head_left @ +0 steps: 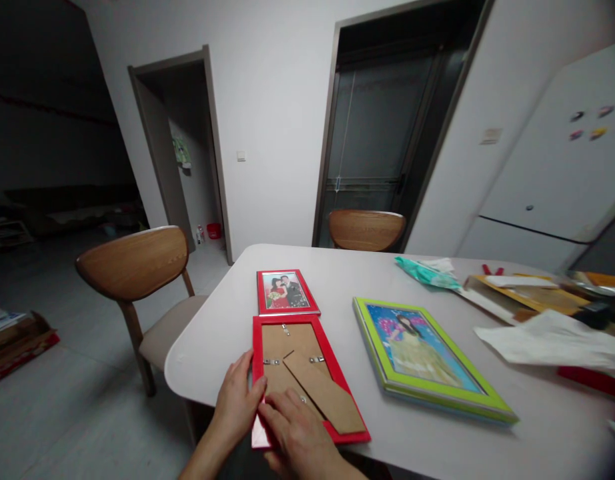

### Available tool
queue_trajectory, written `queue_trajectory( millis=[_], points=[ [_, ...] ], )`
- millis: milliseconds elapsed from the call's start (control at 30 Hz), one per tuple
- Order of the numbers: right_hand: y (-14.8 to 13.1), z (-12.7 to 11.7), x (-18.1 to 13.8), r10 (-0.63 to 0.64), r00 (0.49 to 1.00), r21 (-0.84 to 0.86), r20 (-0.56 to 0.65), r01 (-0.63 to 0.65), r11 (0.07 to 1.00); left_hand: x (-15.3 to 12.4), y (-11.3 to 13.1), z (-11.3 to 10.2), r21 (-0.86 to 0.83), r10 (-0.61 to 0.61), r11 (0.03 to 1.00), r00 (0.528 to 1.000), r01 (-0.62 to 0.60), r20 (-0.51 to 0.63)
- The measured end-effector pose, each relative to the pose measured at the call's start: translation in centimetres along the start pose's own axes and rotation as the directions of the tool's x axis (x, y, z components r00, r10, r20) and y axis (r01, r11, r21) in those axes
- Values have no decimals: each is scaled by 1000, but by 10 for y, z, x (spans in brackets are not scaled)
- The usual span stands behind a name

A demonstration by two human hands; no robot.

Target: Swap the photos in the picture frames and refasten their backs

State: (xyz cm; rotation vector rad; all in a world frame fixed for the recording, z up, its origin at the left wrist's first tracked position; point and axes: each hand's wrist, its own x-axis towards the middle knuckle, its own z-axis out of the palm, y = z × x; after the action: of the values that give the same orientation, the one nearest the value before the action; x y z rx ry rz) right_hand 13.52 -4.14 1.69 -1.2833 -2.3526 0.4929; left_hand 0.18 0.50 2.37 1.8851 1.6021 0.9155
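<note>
left fingers [243, 365]: bent at the left edge of the back-up red frame [295, 347], thumb on its border; whether they grip, i cannot tell.
right fingers [277, 403]: curled together over the same frame's lower left side; any hold is hidden.
back-up red frame: at the near edge of the white counter [337, 283], brown stand [330, 397] and metal clips [316, 360] showing.
second red frame [287, 292]: picture up, just beyond it.
green frame [427, 357]: picture up, to the right, apart from both.
</note>
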Motion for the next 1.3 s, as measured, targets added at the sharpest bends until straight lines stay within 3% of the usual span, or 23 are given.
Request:
queue_trajectory(
  millis=[133, 267, 367, 633, 800, 900, 1100, 1300],
  points=[
    [12, -33, -2, -7, 999, 87, -36, 10, 996, 1, 1, 1, 34, -8, 999, 1000, 9, -3],
    [50, -65, 2, 182, 965, -38, -186, -192, 981, 0, 4, 2, 51, 5, 999, 1000, -6, 26],
    [75, -75, 8, 249, 949, -110, -195, -274, 955, -2, 6, 2, 70, 19, 997, 998, -23, 59],
    [87, -60, 19, 300, 921, -157, -250, -345, 926, 0, 3, 5, 31, 34, 999, 998, -35, 49],
    [86, -62, 18, 278, 923, -187, -265, -332, 925, -2, 1, 7, 2, 35, 999, 999, -35, 15],
    [75, -61, 21, 221, 932, -190, -288, -282, 940, -2, 0, 8, -29, 37, 999, 999, -38, -11],
    [41, -42, 51, 104, 983, -131, -152, -124, 984, 0, -6, 12, -24, 49, 998, 999, -50, -24],
    [35, -28, 72, 114, 978, -198, -176, -149, 969, 0, -5, 12, 27, 66, 997, 998, -66, 1]
  ],
)
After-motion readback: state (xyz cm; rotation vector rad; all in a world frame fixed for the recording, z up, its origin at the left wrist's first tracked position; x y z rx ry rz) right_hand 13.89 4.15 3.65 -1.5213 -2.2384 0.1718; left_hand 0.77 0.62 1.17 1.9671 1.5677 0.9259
